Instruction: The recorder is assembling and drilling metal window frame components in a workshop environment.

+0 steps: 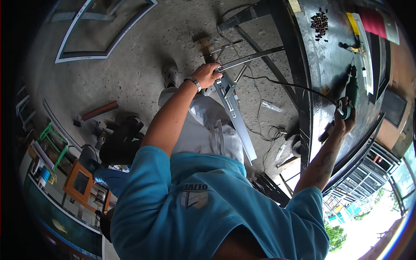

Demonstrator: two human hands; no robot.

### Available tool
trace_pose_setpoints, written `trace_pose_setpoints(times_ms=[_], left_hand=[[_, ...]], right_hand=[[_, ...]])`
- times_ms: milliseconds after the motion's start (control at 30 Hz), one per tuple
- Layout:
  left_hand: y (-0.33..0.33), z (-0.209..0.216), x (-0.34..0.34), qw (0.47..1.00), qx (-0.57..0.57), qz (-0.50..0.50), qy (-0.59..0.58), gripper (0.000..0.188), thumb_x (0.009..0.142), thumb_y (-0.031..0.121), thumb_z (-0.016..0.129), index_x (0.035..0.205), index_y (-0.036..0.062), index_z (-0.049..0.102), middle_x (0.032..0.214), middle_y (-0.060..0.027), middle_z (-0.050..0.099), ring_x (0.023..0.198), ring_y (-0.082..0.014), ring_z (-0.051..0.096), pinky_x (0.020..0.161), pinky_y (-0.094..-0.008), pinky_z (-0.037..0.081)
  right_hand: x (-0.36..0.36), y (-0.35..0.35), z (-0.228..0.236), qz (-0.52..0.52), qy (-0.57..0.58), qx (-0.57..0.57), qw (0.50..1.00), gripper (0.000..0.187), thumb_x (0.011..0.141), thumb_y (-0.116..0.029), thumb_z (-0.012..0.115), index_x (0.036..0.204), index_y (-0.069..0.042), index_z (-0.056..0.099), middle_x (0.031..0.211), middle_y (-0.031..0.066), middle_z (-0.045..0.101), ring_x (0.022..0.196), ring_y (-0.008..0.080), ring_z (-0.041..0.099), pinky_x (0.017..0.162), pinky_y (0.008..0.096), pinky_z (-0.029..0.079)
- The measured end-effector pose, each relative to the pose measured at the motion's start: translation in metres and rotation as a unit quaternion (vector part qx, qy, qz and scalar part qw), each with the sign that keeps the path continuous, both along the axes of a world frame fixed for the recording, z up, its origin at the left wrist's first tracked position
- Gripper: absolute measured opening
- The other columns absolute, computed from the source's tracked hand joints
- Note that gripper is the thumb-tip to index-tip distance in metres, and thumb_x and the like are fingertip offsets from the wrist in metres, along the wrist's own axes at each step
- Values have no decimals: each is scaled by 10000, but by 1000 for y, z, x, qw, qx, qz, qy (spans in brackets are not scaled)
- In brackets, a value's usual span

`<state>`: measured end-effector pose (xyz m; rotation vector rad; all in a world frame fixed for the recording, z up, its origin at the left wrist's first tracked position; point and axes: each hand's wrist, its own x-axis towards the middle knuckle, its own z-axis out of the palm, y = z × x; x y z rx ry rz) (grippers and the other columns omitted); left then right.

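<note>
My left hand (209, 76) is closed round the upper part of a long grey metal profile (242, 130), where jointed metal arms meet. One slim metal arm (255, 55) of this linkage reaches right toward the workbench. The profile slants down past my knees. Away to the right, my right hand (345, 119) is wrapped round the rear of a dark green corded power drill (352, 86). The drill is at the bench top, its bit pointing to the far side. My palm and fingers hide part of its handle.
The dark metal workbench (318, 60) bears a heap of small dark screws (320, 25). The drill's black cord (286, 82) hangs across to the floor. A metal-edged frame (82, 57) lies far left, a reddish-brown bar (99, 110) nearer. Another person's blue-clad leg (110, 177) shows at left.
</note>
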<state>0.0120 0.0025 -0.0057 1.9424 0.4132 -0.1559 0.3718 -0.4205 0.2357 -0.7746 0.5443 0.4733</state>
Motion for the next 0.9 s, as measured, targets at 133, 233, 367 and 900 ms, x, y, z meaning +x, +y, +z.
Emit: trace_pose_setpoints(times_ms=[133, 233, 367, 900], left_hand=[[0, -6, -11, 999, 4, 33, -28, 374, 868, 283, 639, 1083, -18, 583, 930, -229, 643, 891, -413, 604, 784, -463, 479], [1, 0, -5, 1000, -12, 19, 2, 379, 870, 266, 637, 1101, -28, 581, 969, -236, 643, 923, -406, 605, 809, -449, 481], [2, 6, -4, 999, -33, -1, 31, 341, 872, 252, 636, 1070, -21, 582, 943, -228, 643, 906, -400, 609, 784, -452, 476], [6, 2, -17, 1000, -5, 20, 2, 362, 862, 253, 640, 1090, -23, 584, 938, -237, 643, 903, -406, 609, 796, -449, 481]], right_hand=[[-77, 77, 46, 114, -146, 189, 964, 550, 795, -60, 637, 1280, 79, 419, 1245, 206, 510, 1083, 310, 515, 988, 459, 412], [-129, 106, 97, 199, -294, 39, 934, 564, 789, -135, 658, 1267, 43, 416, 1143, 166, 515, 956, 226, 519, 859, 394, 412], [-179, 96, 138, 314, -347, -297, 832, 602, 714, -241, 672, 1194, 38, 437, 995, 145, 534, 787, 184, 519, 606, 352, 442], [-328, 222, 15, 604, -339, -503, 517, 755, 647, -67, 617, 1370, -135, 411, 932, 245, 668, 802, 434, 657, 714, 474, 545]])
